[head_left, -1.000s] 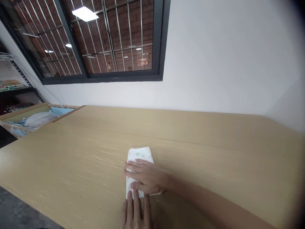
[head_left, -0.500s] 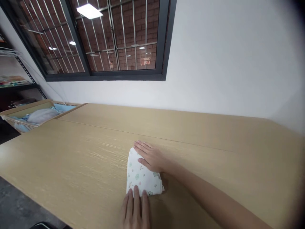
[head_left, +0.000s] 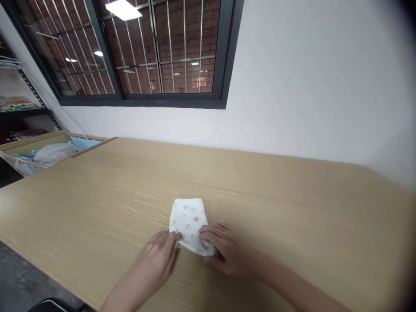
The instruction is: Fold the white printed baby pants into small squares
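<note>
A folded white cloth [head_left: 188, 221] with a small pale print lies on the wooden tabletop in front of me. My left hand [head_left: 159, 253] pinches its near left corner between thumb and fingers. At the near right corner, my right hand [head_left: 225, 249] grips the edge, with fingers on top and the thumb underneath. The cloth's near edge looks slightly raised between the two hands, while its far part rests on the table.
The wooden table [head_left: 97, 208] runs up to a white wall [head_left: 308, 86] below a barred window [head_left: 169, 52]. A wooden crib-like box [head_left: 32, 143] with blue and white bedding stands at the left end. Shelves [head_left: 22, 112] are at the far left.
My right hand has come back from the cloth's far side to its near right corner. My left hand has shifted to the near left corner. Both now grip the cloth, which looks smaller.
</note>
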`<state>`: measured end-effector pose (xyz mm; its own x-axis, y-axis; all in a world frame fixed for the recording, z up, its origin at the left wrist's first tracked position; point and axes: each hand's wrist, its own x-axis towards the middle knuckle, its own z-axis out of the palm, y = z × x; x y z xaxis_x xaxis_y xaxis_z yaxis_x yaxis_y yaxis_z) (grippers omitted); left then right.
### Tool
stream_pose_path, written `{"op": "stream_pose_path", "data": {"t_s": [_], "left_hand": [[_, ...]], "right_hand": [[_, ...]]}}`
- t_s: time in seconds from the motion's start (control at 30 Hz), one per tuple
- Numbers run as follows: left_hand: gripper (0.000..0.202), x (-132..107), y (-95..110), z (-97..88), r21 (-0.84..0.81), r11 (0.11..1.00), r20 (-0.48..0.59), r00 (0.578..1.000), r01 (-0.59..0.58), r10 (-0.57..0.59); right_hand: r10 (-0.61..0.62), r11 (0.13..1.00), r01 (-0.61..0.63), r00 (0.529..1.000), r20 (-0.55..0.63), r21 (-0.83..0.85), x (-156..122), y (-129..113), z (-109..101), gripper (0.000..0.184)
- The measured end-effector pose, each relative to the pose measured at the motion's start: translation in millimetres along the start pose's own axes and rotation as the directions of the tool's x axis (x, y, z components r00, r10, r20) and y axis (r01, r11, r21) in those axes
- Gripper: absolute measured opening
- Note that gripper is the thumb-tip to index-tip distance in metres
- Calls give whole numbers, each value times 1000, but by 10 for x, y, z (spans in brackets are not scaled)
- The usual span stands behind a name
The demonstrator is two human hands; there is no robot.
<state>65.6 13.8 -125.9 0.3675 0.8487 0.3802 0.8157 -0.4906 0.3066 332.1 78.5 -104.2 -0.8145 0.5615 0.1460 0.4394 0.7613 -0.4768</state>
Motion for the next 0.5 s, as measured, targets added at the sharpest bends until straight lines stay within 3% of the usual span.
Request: {"op": "stream_pose_path", "data": {"t_s": [0.1, 0.2, 0.4, 0.5], "left_hand": [[23, 92, -86, -201, -199, 963, 178, 973, 181, -146], [35, 194, -241, -273, -315, 910, 247, 949, 268, -194], [33, 541, -439, -106, -490, 783, 144, 922, 383, -360], [33, 712, -456, -21, -343, 852, 96, 917, 396, -387]], "right_hand": [[144, 989, -141, 987, -75, 40, 88, 19, -5, 28], [238, 969, -226, 962, -131, 98, 204, 43, -22, 35], [341, 927, -288, 914, -219, 241, 509, 131, -99, 37], [409, 906, -355, 876, -257, 231, 669, 257, -87, 35]]}}
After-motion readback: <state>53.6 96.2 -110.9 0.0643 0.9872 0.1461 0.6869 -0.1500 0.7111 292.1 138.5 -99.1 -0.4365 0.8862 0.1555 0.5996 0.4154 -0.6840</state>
